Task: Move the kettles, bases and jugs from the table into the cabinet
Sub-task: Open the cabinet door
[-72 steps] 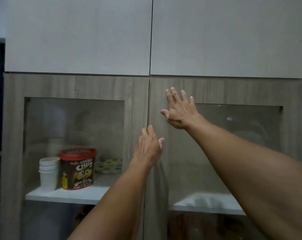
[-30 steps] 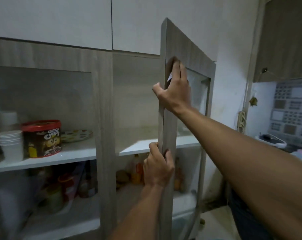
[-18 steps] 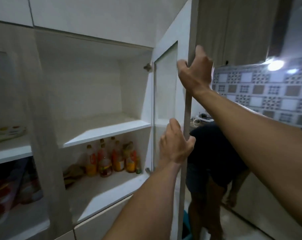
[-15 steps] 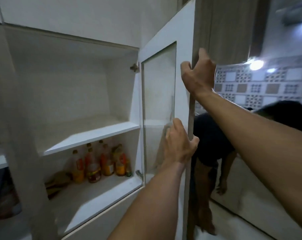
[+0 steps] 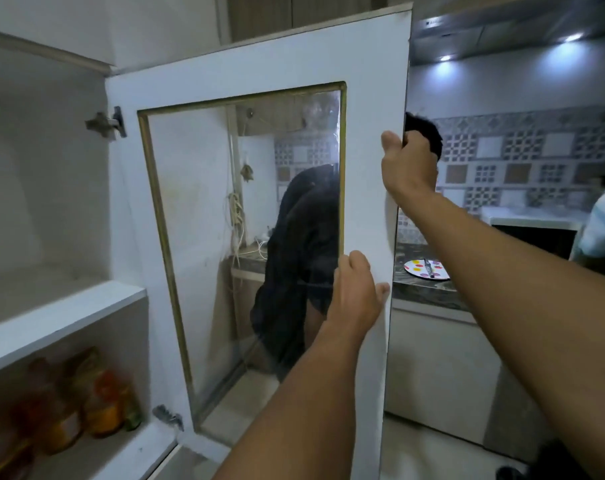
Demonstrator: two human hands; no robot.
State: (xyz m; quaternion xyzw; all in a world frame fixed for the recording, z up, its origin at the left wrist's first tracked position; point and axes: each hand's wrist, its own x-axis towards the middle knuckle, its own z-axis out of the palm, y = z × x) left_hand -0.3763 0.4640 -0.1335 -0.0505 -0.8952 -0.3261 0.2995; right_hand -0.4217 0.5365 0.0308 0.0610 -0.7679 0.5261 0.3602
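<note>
Kitchen, dim, lit by small ceiling spots. Open cabinet at left, white inside; upper shelf bare, lower shelf beneath it holding blurred bottles with orange and yellow contents. Cabinet door swung wide, white inner face toward the camera, glass pane framed in gold trim. Right of the door — patterned tile wall, dark stone tabletop carrying a spotted plate. Seen through the glass, another person in dark clothes bent over.

Right hand clamped on the door's free edge high up, thumb on the white face, fingers wrapped behind and hidden. Left hand lower on the same edge, palm flat against the door, fingers curled round it.

No kettles, bases or jugs in view; cabinet holding none of them.

Compared with half a second ago — door swung further open, inner face now seen nearly full on, more of the tabletop revealed to the door's right, both hands at the same edge.
</note>
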